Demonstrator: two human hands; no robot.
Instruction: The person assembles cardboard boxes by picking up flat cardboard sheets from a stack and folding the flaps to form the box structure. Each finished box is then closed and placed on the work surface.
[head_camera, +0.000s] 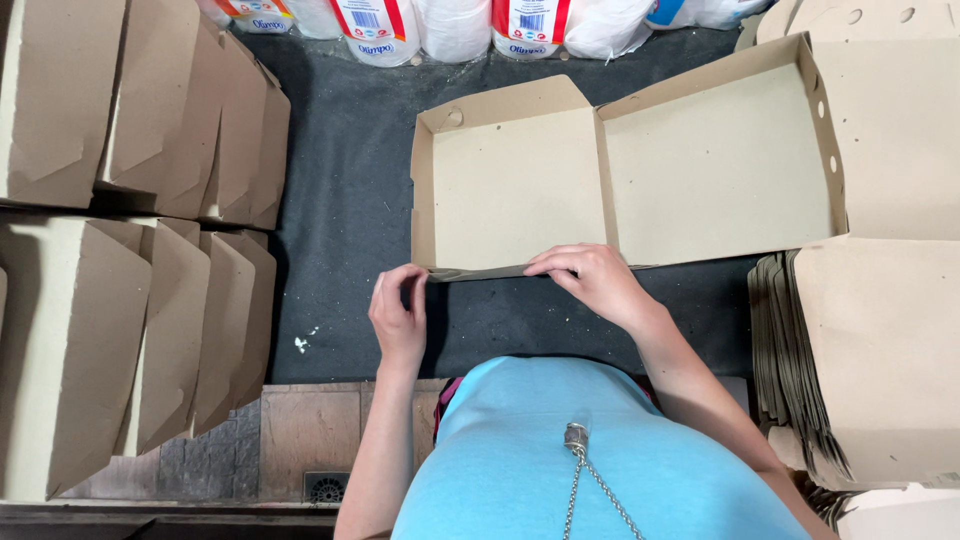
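A brown cardboard box (520, 185) lies open and half folded on the dark grey table top (340, 200), its lid panel spread to the right. My left hand (398, 310) pinches the near left corner of the box's front flap. My right hand (595, 280) presses its fingers on the near edge of the same flap, a little right of the middle. Both hands touch the flap at the front of the box.
Folded brown boxes (150, 130) stand in rows at the left. A stack of flat cardboard blanks (860, 360) lies at the right. White plastic packs (450, 25) line the far edge. A tiled floor with a drain (325, 487) shows below.
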